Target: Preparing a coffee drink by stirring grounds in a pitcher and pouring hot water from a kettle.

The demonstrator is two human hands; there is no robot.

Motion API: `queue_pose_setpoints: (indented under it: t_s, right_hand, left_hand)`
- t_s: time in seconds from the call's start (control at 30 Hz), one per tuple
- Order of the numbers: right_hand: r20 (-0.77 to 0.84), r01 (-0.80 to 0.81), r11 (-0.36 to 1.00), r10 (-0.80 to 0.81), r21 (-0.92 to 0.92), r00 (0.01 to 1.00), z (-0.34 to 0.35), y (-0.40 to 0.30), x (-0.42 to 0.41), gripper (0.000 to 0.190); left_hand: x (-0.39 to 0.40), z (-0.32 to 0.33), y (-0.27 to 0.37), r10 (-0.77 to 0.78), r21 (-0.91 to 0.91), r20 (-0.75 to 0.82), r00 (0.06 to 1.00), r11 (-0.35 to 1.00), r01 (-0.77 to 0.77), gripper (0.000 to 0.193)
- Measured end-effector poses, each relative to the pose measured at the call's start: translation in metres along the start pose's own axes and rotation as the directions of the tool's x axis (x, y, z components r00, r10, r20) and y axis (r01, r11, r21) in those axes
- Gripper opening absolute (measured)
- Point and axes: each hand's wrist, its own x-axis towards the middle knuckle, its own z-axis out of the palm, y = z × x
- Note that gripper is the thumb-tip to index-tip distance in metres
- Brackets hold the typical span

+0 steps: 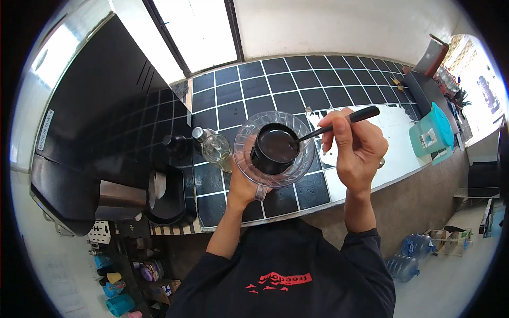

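Note:
My left hand (241,189) grips a clear ribbed plastic dripper (305,133) with a small handle, holding it above the tiled counter. Inside the dripper sits a black cup (264,163) with dark brown liquid (276,148) in it. Between the thumb and fingers of my right hand (358,145) is a slim black-handled utensil (365,114). It slants down to the left, and its lower end dips into the liquid, so its tip is hidden. Close to the dripper's left side stand a glass jar (216,149) and a silver-capped bottle (200,134).
A large black dispenser machine (95,107) stands along the left. On the right end of the counter (270,84) are a teal lidded pitcher (429,133) and a brass padlock (397,84). Blue water bottles (415,245) lie on the floor at lower right.

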Motion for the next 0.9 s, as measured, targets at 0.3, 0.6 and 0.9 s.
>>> queue_pose_setpoints:
  t_s: [0.3, 0.6, 0.9]
  right_hand:
    - [0.004, -0.004, 1.0, 0.004, -0.021, 1.0, -0.001, -0.001, -0.002, 0.017]
    - [0.008, 0.039, 0.999, -0.039, -0.03, 0.999, -0.002, 0.0, 0.001, 0.015]
    - [0.03, 0.037, 0.999, -0.036, -0.031, 0.999, -0.004, -0.001, 0.001, 0.017]
  left_hand:
    - [0.003, -0.005, -0.015, 0.168, 0.041, 0.013, 0.986, 0.985, -0.168, 0.096]
    - [0.001, -0.002, -0.008, 0.09, -0.143, 0.02, 0.996, 0.986, -0.087, 0.101]
    - [0.001, -0.006, -0.019, 0.158, -0.006, 0.066, 0.985, 0.987, -0.158, 0.105]
